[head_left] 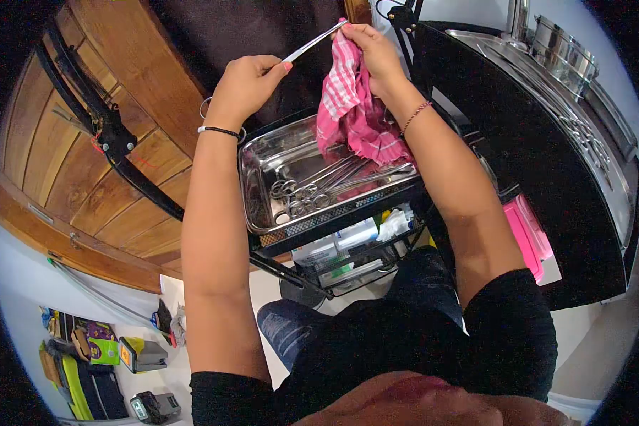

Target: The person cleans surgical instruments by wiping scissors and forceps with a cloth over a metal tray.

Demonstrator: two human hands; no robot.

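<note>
My left hand (250, 84) pinches one end of a slim metal instrument (312, 45), which looks like tweezers. At its other end, my right hand (375, 55) grips a pink and white checked cloth (344, 85) around the tip. The cloth hangs down over a steel tray (251, 186). Inside that tray lie several ring-handled metal instruments (307, 197), like scissors or clamps, with their handles toward me. The cloth covers part of their far ends.
The tray rests on a black rolling rack (291, 245) with packages below. To the right, a black counter (504, 135) carries a long metal tray (621, 199) of instruments and a steel container (561, 53). A pink box (525, 231) sits below. A wooden door (135, 135) stands left.
</note>
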